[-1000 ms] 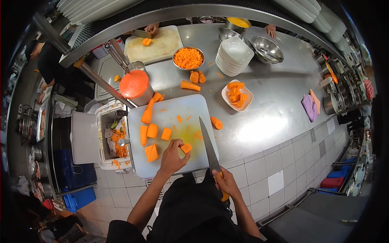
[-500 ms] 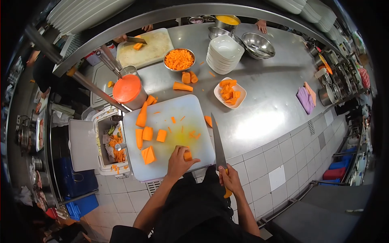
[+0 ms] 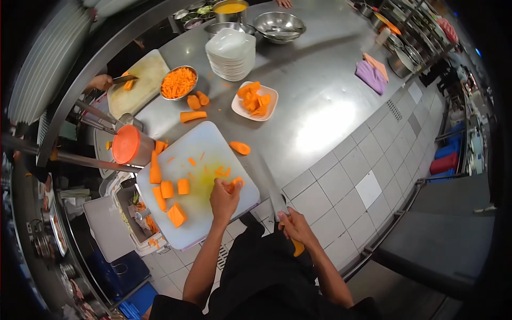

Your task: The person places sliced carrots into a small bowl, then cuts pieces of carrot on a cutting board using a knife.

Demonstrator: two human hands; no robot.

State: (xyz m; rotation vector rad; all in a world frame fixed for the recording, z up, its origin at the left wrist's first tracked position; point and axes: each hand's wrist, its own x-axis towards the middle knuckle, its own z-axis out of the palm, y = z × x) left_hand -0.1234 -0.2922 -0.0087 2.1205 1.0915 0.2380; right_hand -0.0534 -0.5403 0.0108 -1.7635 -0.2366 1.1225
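Note:
My left hand (image 3: 224,199) is closed around a carrot piece (image 3: 236,183) over the right part of the white cutting board (image 3: 237,154). In my right hand (image 3: 296,226) is a long knife (image 3: 278,201), gripped by its yellow handle. Its blade points away from me, just right of the board, and is blurred toward the tip. Several carrot chunks (image 3: 177,214) and a longer carrot (image 3: 155,168) lie on the board's left side. Small orange scraps (image 3: 222,172) are scattered near my left fingers. Beyond the board's right edge rests another carrot piece (image 3: 240,148).
A square white bowl (image 3: 238,111) holds carrot pieces; a metal bowl (image 3: 194,88) holds cut carrot. Stacked white bowls (image 3: 230,58) stand behind. Left are an orange-lidded container (image 3: 128,144) and an open scrap bin (image 3: 140,234). Another person's hand (image 3: 101,82) holds a knife at a second board (image 3: 146,80).
The camera view has turned, so the table and its things appear shifted left and tilted. My left hand has moved over the board with its carrot piece; my right still holds the knife.

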